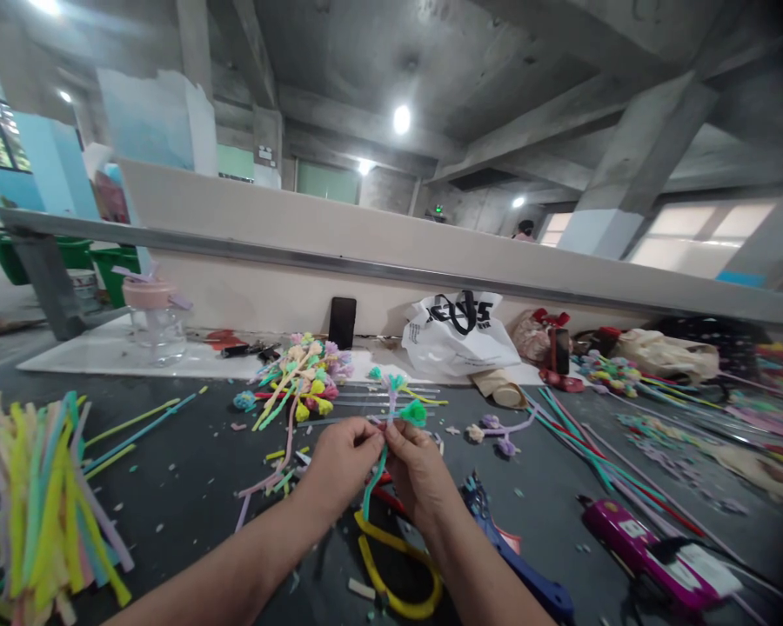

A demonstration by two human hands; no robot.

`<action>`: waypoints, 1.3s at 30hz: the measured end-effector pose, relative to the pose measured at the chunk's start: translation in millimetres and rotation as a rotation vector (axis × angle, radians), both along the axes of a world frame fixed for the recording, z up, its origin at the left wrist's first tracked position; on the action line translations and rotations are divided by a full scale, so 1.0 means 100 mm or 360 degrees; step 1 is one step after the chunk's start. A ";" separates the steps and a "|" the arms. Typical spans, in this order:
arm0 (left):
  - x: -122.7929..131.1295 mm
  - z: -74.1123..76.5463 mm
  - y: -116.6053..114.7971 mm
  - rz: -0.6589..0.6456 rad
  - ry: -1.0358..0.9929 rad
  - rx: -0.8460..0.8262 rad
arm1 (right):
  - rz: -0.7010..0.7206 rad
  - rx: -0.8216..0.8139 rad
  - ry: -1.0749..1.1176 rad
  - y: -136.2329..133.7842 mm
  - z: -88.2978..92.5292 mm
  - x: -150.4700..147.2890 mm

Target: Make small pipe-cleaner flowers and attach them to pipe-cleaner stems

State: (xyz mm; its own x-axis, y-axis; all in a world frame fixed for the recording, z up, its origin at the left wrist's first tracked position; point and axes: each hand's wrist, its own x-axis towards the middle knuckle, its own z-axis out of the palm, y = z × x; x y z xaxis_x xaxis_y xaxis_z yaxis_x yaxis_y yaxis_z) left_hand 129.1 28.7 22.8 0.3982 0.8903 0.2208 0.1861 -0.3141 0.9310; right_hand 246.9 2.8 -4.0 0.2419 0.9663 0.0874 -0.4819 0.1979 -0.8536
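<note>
Close together at the middle of the table, my left hand [345, 456] and my right hand [421, 465] pinch a pipe-cleaner flower stem [392, 402] between thumbs and fingers. Its top carries green and pale lilac fuzzy blossoms [413, 413], standing just above my right fingers. A teal stem [373, 482] hangs down below my hands. Under it lies a bent yellow pipe cleaner [408, 606]. To the right of my right forearm rests a blue-handled tool [522, 561], partly hidden by the arm.
Finished pipe-cleaner flowers [306, 374] are heaped behind my hands. A bundle of pipe cleaners [45, 504] stands at left. A purple power strip [652, 552] lies at right. Along the back are a phone [343, 323], a white bag [457, 335] and a clear pink-lidded cup [157, 326].
</note>
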 end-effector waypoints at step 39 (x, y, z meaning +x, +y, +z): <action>-0.13 0.18 0.46 -0.0607 0.0988 -0.0112 | -0.0707 0.0120 0.0299 0.04 0.23 0.65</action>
State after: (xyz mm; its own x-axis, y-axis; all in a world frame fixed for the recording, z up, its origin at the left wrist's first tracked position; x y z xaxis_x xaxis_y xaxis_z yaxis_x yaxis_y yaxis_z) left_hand 116.2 74.6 40.5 0.7167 0.6685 -0.1988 0.5756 -0.4060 0.7099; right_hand 312.0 7.1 18.8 0.6479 0.7586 0.0684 -0.4813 0.4774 -0.7352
